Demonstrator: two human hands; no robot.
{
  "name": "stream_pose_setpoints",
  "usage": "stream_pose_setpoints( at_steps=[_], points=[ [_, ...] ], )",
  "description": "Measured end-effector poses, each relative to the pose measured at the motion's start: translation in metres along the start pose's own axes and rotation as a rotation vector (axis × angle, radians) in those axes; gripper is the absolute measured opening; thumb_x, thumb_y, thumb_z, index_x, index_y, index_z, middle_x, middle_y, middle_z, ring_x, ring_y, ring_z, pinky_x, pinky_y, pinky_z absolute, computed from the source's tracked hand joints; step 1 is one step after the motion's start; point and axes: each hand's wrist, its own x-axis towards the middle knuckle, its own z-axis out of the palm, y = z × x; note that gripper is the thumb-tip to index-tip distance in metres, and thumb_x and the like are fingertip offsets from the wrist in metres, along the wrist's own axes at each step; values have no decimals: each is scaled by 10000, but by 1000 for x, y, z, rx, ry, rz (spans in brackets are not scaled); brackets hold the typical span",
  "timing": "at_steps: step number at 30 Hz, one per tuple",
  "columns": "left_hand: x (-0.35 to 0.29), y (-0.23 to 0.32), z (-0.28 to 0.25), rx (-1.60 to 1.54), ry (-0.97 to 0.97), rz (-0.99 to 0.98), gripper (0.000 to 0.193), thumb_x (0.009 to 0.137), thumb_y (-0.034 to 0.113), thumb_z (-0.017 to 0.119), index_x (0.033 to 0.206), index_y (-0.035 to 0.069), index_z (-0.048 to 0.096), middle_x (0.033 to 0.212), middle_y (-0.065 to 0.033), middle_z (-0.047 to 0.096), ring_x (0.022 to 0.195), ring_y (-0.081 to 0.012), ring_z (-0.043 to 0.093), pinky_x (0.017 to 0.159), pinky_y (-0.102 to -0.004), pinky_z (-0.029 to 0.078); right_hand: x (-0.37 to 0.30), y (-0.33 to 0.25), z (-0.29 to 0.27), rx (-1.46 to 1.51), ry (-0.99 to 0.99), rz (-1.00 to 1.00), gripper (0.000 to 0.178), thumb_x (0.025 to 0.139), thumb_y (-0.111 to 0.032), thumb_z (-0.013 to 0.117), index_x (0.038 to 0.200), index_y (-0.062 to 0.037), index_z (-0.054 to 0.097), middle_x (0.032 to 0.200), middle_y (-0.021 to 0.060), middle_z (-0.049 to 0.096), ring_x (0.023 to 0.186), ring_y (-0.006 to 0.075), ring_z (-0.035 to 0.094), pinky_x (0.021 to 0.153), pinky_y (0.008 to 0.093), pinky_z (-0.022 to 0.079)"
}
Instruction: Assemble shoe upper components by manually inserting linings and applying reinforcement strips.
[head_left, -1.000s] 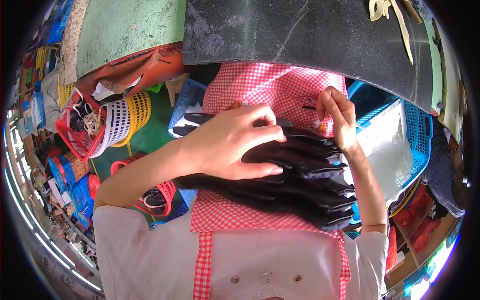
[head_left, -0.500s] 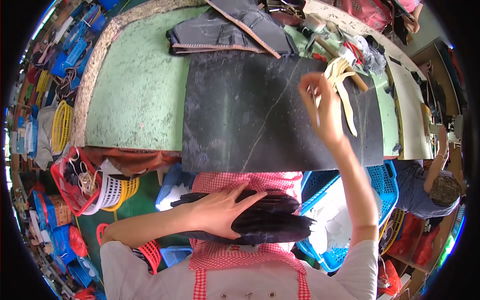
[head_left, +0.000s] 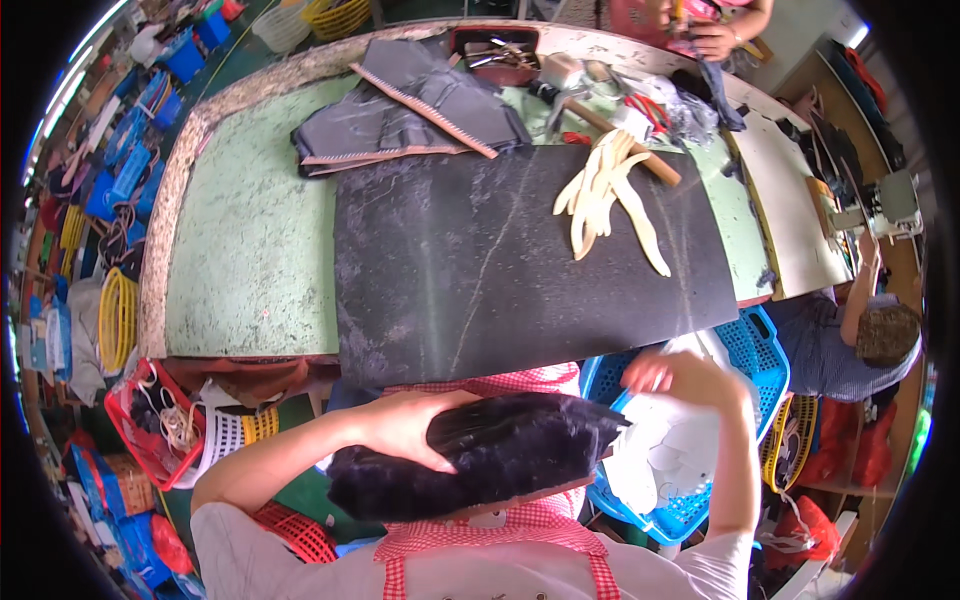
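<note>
A glossy black, furry-looking piece with a brownish lower edge lies across my lap, against the red checked apron. My left hand grips its left part, thumb over the front and the other fingers partly hidden. My right hand hangs over a blue basket of white sheet-like pieces. Motion smears its fingers, so I cannot make out anything in them. On the black mat rests a cream bundle with finger-like strips.
Dark grey zip-edged panels lie beyond the mat, beside a box of metal tools. A wooden-handled hammer and clear plastic are at the far right. A red basket stands left; other people work right and opposite.
My right hand has come down from beside the cream strips to the blue basket. My left hand has tilted the black piece, showing its brownish edge. The view has shifted.
</note>
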Motion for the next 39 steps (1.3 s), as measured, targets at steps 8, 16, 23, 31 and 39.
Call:
stream_pose_setpoints(
  at_steps=[8,16,23,31,39],
  points=[
    [100,104,-3,-624,483,395,986,774,236,874,1499,-35,262,1411,-166,460,1310,-220,452,1123,-351,351,-23,23,95,1058,342,-308,1212,716,-334,896,1594,-74,101,1575,127,328,1455,280,303,1200,418,259],
    [294,166,18,-526,563,655,932,864,323,787,1490,-29,193,1441,-194,385,1352,-255,402,1143,-388,330,-73,25,-35,816,943,-228,718,734,-121,759,1384,-8,477,1206,89,648,1090,205,624,1001,347,475],
    [321,200,-28,-117,274,602,785,879,362,717,1478,-7,367,1415,-272,491,1346,-330,470,1105,-413,386,-103,164,-229,-166,1470,-241,906,768,17,703,1550,-99,261,1461,148,476,1289,303,513,1031,385,469],
    [249,107,-110,-202,484,447,273,940,-7,577,1206,9,638,1105,-63,688,1031,-129,653,933,-269,512,37,204,-222,-1149,1497,456,868,754,-188,713,1537,-247,344,1441,131,468,1358,298,429,1112,514,318],
    [211,133,-15,-158,-32,257,204,958,43,598,1139,55,692,1102,-67,698,1035,-159,671,916,-296,531,-10,161,-200,-829,1597,-343,314,884,-164,717,1174,-65,650,1178,123,676,1107,292,632,955,373,479]
  ],
)
